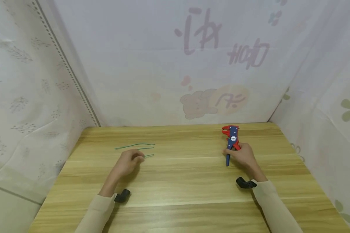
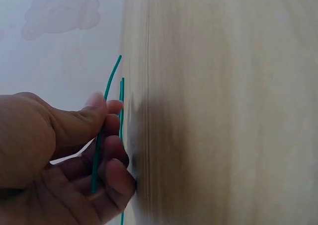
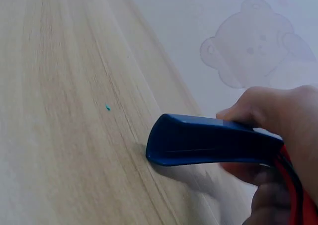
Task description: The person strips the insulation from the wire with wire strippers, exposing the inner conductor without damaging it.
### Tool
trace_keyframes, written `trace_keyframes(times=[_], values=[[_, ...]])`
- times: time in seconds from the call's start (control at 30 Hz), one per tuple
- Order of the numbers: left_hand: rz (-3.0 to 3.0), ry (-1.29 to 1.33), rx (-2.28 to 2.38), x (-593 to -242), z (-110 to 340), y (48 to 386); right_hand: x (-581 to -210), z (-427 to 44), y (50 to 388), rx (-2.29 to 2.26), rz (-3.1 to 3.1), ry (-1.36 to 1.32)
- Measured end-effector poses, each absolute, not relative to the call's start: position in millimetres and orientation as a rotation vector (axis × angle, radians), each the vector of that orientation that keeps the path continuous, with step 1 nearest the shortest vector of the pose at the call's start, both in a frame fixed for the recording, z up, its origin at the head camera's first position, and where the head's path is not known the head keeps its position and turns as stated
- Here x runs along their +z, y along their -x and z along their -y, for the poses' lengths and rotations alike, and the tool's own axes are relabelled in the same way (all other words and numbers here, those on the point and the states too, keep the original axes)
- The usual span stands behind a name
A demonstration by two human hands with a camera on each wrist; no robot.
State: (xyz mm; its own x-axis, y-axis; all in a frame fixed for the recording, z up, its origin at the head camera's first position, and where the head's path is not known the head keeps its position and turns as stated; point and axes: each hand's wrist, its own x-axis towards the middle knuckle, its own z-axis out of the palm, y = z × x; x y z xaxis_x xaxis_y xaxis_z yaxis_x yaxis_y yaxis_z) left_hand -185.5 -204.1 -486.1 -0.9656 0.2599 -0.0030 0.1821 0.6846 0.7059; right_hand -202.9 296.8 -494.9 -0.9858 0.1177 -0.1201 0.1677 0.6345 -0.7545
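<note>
Three thin green wires (image 1: 137,144) are in view, and we find one of them, the held wire (image 2: 97,153), raised between the thumb and fingers of the left grip (image 1: 130,161). That grip is closed to a light pinch, with the wire sticking out at both ends. The other two lie on the counter (image 1: 186,181), just beyond the knuckles. Well apart from them, our right grip (image 1: 242,155) is curled around the handles of a red and blue wire stripper (image 1: 232,139); its red jaws point left and stand apart, with nothing that we can see between them.

As for progress, we judge that the taking up is done on both sides, while wire and stripper have not yet been brought together. The held wire looks green right to its tips, so we take it as unstripped, though bare metal could be too fine to show. A tiny green scrap (image 3: 108,107) on the counter may hint at some cutting already done; we cannot tell from which wire. Working this wire with the stripper seems left.
</note>
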Motion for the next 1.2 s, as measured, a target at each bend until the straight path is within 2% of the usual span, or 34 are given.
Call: trace_keyframes(times=[0.5, 0.7, 0.87, 1.2], values=[[-2.765, -0.420, 1.207, -485.8, 200.4, 186.2, -495.6, -301.3, 201.1, -1.702, -2.460, -0.030], [-2.779, -0.376, 1.237, -483.5, 199.5, 185.7, -503.9, -303.7, 199.4, -1.987, -2.128, 0.169], [-2.796, -0.328, 1.275, -481.9, 197.9, 186.9, -505.1, -304.2, 196.0, -2.051, -1.919, 0.286], [-2.820, -0.335, 1.303, -475.2, 193.5, 187.0, -500.5, -297.7, 195.2, -2.128, -1.878, 0.252]])
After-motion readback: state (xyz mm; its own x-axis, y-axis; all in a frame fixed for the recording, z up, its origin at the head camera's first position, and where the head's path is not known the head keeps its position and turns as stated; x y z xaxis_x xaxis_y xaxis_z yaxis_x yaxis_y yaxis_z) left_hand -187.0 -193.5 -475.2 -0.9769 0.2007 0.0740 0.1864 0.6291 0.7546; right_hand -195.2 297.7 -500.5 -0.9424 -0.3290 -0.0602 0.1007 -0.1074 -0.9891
